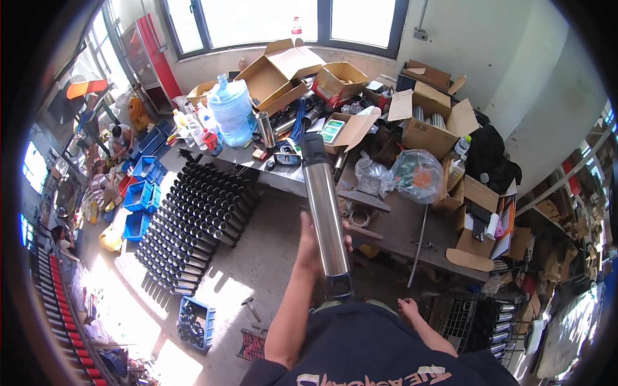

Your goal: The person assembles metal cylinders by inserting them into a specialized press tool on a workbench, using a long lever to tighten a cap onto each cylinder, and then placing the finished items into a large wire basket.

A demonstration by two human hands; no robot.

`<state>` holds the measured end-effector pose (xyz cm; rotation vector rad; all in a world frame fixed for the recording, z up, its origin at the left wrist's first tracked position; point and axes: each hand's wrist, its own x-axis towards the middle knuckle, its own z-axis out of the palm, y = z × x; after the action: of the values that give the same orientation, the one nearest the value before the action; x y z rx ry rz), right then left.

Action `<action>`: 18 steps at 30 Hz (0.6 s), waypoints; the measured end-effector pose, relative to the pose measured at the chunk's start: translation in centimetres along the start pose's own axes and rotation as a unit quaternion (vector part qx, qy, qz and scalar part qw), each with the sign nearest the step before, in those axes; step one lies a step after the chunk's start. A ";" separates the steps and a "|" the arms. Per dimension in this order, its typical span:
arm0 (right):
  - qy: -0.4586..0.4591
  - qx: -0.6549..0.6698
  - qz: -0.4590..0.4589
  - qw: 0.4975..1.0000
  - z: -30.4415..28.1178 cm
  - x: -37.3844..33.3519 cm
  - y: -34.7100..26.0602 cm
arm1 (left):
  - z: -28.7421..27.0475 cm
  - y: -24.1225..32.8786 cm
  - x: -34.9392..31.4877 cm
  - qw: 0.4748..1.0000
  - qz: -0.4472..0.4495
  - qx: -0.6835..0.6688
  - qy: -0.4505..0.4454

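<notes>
My left hand (310, 248) is wrapped around a silver metal cylinder (327, 215) with black ends, held up at a slight tilt before the dark shirt (380, 347). My right hand (407, 307) hangs lower, apart from it; I cannot tell whether it grips anything. I judge the step as one-handed holding; moving on calls for a steady, balanced grip. Beyond, a cluttered workbench (400, 226) bears a blue water jug (230, 116) and open cardboard boxes (425, 137) beneath a bright window (257, 22). Black-rimmed tubes (193, 225) stand in rows on the grey floor (273, 244).
</notes>
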<state>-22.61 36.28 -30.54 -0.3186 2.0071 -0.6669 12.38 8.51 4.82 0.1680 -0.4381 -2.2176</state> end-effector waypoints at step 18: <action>-0.003 -0.226 -0.028 0.974 -1.1 -3.3 5.4 | 3.1 0.4 0.3 0.996 0.039 -0.064 -0.046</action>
<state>-21.64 42.60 -30.81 -0.6474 2.1371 -0.2334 11.64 8.84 7.87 -0.0198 -0.3455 -2.1738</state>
